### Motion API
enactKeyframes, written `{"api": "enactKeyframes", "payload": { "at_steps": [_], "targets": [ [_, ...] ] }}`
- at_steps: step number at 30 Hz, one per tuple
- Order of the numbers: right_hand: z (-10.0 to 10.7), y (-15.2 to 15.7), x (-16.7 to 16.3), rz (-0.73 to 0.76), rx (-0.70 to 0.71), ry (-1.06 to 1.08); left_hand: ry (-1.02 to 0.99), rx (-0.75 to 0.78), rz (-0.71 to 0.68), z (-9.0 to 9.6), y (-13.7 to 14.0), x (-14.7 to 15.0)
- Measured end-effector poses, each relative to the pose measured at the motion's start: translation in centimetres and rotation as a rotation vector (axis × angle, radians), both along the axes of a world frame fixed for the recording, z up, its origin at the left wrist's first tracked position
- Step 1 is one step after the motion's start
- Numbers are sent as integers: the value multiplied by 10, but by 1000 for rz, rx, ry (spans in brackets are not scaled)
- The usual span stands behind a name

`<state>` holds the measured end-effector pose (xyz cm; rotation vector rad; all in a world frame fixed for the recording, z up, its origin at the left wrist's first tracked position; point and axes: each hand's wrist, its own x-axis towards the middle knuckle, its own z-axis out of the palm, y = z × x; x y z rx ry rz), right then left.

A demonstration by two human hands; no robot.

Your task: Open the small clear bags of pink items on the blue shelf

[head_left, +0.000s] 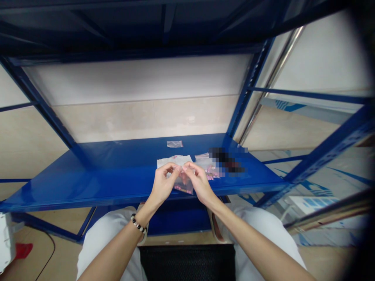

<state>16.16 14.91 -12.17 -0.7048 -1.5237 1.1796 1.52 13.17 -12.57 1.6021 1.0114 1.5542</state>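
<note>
My left hand (pixel 164 184) and my right hand (pixel 200 183) meet over the front part of the blue shelf. Thumb and fingers of each are pinched on the top of a small clear plastic bag (pixel 184 188), which hangs between them with small pink pieces at its bottom. Directly behind the hands lies a white sheet or packet (pixel 164 160), partly covered by them. To the right of my right hand rests another clear bag (pixel 213 172) holding pink pieces. A small flat clear bag (pixel 175 144) is farther back on the shelf.
The blue metal shelf (pixel 111 164) has uprights at both sides and a dark upper shelf (pixel 131 31) overhead. A blurred-out dark object (pixel 227 159) lies at the right, beside the bag. White-and-blue packages (pixel 316 187) stand beyond the right upright. A white appliance (pixel 6 242) is at lower left.
</note>
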Motion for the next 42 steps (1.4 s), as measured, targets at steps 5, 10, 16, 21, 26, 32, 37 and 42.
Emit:
{"api": "enactKeyframes", "payload": {
  "at_steps": [5,10,16,21,26,32,37,42],
  "targets": [
    [-1,-1,0,33,-10,-23,-11,-34,-52,-5,4,-3],
    [-5,-2,-3,18,-45,16,-68,-75,-90,-8,1,3],
    [-2,0,-3,-3,12,-4,-69,-53,-32,-7,-3,3],
    [1,0,2,127,0,-55,-43,-29,-34,-5,-6,1],
    [-1,-3,1,91,14,-54,-127,-79,-72,-8,-7,3],
    [-14,-1,-8,57,-58,34,-255,-86,91,-17,-2,-3],
    [-16,4,-5,-21,-122,54,-295,-92,82,-18,5,-8],
    [-13,0,-3,-83,-49,28,-255,-87,87,-17,0,-6]
  ]
}}
